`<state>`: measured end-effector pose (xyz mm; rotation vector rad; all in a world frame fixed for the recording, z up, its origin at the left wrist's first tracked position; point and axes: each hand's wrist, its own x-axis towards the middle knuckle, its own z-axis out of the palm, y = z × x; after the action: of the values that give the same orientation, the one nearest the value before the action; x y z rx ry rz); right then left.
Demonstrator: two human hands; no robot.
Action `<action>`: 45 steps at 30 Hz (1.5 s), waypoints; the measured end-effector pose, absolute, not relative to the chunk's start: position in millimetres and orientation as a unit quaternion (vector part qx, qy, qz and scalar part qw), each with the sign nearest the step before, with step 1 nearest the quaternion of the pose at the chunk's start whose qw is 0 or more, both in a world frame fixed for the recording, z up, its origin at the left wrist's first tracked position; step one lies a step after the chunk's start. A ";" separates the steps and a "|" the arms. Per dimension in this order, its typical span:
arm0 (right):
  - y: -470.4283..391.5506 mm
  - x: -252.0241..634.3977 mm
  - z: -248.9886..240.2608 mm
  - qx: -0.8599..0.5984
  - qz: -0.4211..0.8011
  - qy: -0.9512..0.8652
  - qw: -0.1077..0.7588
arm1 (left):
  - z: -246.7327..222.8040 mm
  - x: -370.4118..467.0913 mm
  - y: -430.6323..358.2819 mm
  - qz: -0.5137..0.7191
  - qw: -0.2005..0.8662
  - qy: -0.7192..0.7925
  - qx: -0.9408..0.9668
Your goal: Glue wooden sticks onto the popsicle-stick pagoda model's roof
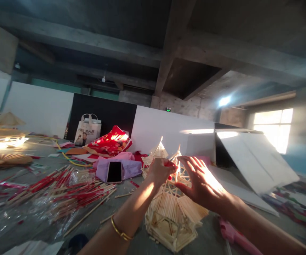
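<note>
A pavilion model (169, 209) built from thin wooden sticks stands in front of me, with a slatted lower roof and a pointed top. At its upper part, my left hand (161, 170) is closed in a pinch beside the upright sticks of the peak (179, 161); what lies between its fingertips is too small to make out. My right hand (202, 180) is at the other side of the peak, thumb and fingers apart, with its fingertips close to the sticks. Whether they touch is unclear. Behind the hands rises another pointed stick roof (160, 150).
Loose wooden sticks (89, 194) with red wrapping and clear plastic lie at the left. A phone (114, 172) rests on purple fabric (134, 169), near a red bag (113, 141) and a white tote bag (88, 130). A pink tool (232, 233) lies below my right forearm, near a leaning white board (256, 159).
</note>
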<state>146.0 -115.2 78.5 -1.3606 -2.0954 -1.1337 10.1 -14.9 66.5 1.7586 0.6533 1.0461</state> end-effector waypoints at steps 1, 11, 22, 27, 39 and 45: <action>-114.7 144.5 79.9 -0.492 -0.401 -0.747 0.197 | 66.3 8.8 -12.7 0.433 0.471 0.266 0.722; -99.1 148.0 75.0 -0.502 -0.416 -0.736 0.182 | 75.5 -7.8 1.9 0.485 0.372 0.262 0.747; -93.1 148.2 73.4 -0.528 -0.430 -0.719 0.137 | 75.3 -8.3 8.3 0.489 0.356 0.232 0.762; -94.3 146.8 72.3 -0.526 -0.445 -0.714 0.125 | 79.9 -12.3 2.3 0.487 0.364 0.233 0.759; -95.0 143.9 71.1 -0.534 -0.451 -0.706 0.115 | 79.5 -13.6 -2.3 0.484 0.273 0.234 0.798; -95.0 145.7 71.6 -0.527 -0.435 -0.717 0.137 | 70.3 -7.1 -2.7 0.491 0.221 0.245 0.806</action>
<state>145.7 -95.0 71.6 -1.5256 -2.0746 -1.2595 -7.1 -2.7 70.3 2.2287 0.6758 1.3572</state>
